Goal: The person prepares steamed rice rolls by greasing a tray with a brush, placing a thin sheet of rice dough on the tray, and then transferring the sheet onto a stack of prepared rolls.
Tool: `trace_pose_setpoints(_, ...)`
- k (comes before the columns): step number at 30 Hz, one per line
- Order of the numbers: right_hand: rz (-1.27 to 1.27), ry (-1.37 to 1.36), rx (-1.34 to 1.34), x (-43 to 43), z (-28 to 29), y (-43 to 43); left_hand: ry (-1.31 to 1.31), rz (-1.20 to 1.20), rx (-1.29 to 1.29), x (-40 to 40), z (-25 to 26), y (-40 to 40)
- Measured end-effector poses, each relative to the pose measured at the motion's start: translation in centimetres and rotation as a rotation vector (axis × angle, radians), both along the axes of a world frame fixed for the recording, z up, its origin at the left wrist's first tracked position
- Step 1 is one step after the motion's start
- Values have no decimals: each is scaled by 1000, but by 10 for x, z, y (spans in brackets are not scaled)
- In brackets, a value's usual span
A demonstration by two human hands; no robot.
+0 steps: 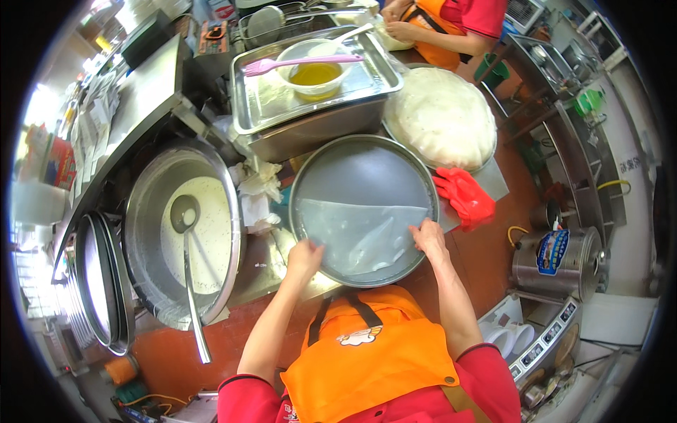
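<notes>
A thin translucent white sheet (359, 232) lies partly folded in a round grey metal pan (365, 172), its straight upper edge running across the middle. My left hand (305, 260) is at the pan's lower left rim beside the sheet; its fingers are curled and their tips are partly hidden. At the right side my right hand (427, 237) pinches the sheet's edge near the rim. To the left stands a large metal bowl (238, 232) of white speckled batter (211, 264), with a long-handled ladle (185, 222) in it.
Behind the pan, a metal tray (254, 116) holds a tub of yellow oil (316, 76) and a pink brush (296, 62). A round stack of white sheets (444, 116) and red gloves (465, 198) lie at right. A co-worker's hands (399, 26) are beyond. Round pans (100, 280) stand far left.
</notes>
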State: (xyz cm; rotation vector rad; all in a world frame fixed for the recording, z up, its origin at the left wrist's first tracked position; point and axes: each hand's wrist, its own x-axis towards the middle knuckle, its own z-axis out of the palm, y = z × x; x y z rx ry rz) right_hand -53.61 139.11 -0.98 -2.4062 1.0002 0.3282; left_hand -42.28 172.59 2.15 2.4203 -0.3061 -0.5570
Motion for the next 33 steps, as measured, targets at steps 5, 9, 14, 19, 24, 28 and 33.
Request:
trace_pose_setpoints(5, -3, 156, 103, 19, 15, 16, -158, -44, 292, 48, -10, -31)
trace_pose_setpoints(9, -30, -81, -22, 16, -7, 22, -116, 74, 289, 53, -16, -47)
trace_pose_setpoints(14, -89, -135, 337, 15, -29, 21, 11, 94, 261, 60, -28, -49)
trace_pose_setpoints(19, -141, -197, 109, 12, -7, 35, -25, 137, 259, 56, -29, -42)
trace_pose_setpoints(24, -159, -162, 335, 13, -24, 29, -52, 107, 324, 48, -16, -49)
trace_pose_setpoints(28, -114, -79, 444, 13, -28, 29, -23, 2, 373, 48, -3, -50)
trace_pose_setpoints(33, -314, -205, 716, 12, -12, 36, 28, 115, 262, 52, -27, -42)
